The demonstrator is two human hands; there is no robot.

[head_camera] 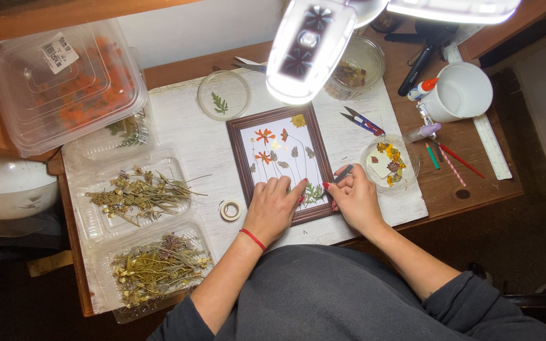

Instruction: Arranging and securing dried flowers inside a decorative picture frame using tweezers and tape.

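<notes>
Clear plastic made up most of the containers. One lidded tub (64, 85) at the upper left held orange dried petals. Two open trays lay below it: the upper tray (131, 192) carried pale dried sprigs, the lower tray (159, 265) a denser heap of yellow-green dried stems. One round dish (223, 95) held a single green leaf; a second round dish (390, 163) on the right held yellow and dark pressed flowers on a pale slip. A glass bowl (355, 66) under the lamp (311, 44) held brownish plant matter. A white mug (459, 91) stood at the upper right, its contents not visible.

Centre: a brown picture frame (282, 164) lay flat, its white sheet set with pressed orange flowers, grey leaves and thin stems. The left hand (273, 208) rested open, fingers spread, on the frame's lower edge. The right hand (352, 199) pinched a slim dark tool (342, 173) at the frame's right edge, near a green sprig (313, 192).

Surface: a white board (191, 139) covered a wooden bench (450, 189). A tape roll (230, 209) lay left of the frame; small snips (363, 121), pencils (456, 158) and a ruler (491, 142) lay to the right. Dark floor showed beyond the bench.
</notes>
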